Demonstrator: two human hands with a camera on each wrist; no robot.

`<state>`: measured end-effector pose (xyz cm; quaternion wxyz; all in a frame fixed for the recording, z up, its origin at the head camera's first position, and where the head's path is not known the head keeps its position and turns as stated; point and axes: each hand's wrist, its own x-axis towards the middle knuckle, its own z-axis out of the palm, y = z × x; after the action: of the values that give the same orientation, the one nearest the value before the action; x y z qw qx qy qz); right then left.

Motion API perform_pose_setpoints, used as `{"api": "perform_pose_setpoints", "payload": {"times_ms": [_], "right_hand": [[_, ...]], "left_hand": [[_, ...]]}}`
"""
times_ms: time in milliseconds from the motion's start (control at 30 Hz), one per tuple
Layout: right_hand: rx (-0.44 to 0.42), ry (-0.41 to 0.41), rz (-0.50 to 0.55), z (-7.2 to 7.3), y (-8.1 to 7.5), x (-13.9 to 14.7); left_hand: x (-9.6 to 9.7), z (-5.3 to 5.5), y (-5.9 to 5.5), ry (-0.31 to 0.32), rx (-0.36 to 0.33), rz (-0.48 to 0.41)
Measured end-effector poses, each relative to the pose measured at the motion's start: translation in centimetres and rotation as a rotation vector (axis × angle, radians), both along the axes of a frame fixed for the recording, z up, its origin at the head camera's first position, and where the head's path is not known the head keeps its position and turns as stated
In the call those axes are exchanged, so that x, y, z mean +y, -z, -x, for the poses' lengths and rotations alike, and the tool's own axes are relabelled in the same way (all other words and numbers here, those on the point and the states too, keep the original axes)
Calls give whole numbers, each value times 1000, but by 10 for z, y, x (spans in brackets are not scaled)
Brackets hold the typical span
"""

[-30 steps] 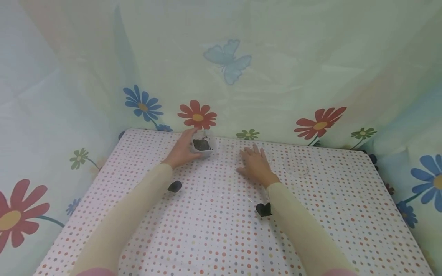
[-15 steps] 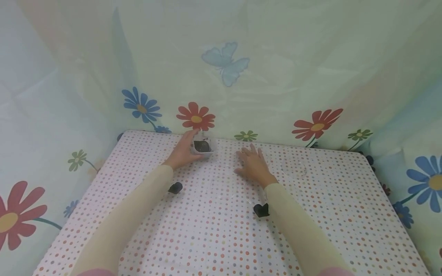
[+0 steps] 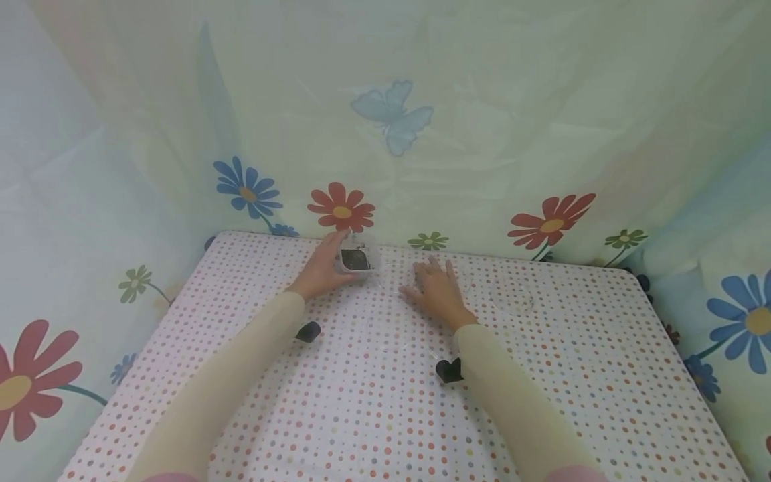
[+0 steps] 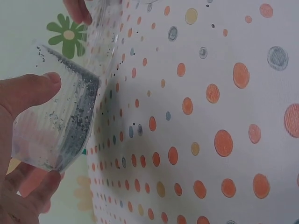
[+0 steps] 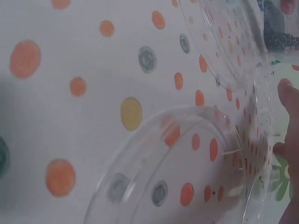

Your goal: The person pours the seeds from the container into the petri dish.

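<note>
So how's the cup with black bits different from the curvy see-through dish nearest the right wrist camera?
The cup has straight edges and corners; the dish has a curved rim. The cup holds dark bits; you see the dotted table through the dish. The left hand grips the cup; the dish lies on the table. Both are see-through.

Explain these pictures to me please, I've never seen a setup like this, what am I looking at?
No robot here: this is bare-handed human work. The wide view comes from a camera worn on the head; the two close-ups come from cameras on the wrists. The left grip, meaning that hand, holds a clear plastic container with dark grains inside. The right grip is near clear round dishes or lids; I can't tell whether it touches one. These lie on a dotted tabletop, with a flowered backdrop behind.
</note>
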<state>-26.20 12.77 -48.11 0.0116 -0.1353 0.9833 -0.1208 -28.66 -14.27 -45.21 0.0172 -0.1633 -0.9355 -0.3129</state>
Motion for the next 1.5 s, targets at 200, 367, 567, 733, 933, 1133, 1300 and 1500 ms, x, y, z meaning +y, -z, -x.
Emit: {"api": "perform_pose_setpoints", "payload": {"times_ms": [200,367,567,733,933,1133,1300,1500], "right_hand": [[-9,8,29,1,0,-7],[-7,7,34,0,0,-10],[-14,12,49,1,2,-12],[-20,18,47,2,3,-12],[-25,17,39,1,1,-13],[-50,23,34,0,-4,-15],[-67,29,39,1,-4,-15],[-80,31,34,1,-4,-15]], "left_hand": [[2,-1,-1,-6,-2,9],[4,-1,-1,-13,-1,21],[5,2,-1,-13,22,22],[6,4,-1,-6,42,21],[9,3,-2,-6,56,32],[11,4,-1,9,78,39],[13,4,0,20,91,37],[17,2,-2,21,94,45]]}}
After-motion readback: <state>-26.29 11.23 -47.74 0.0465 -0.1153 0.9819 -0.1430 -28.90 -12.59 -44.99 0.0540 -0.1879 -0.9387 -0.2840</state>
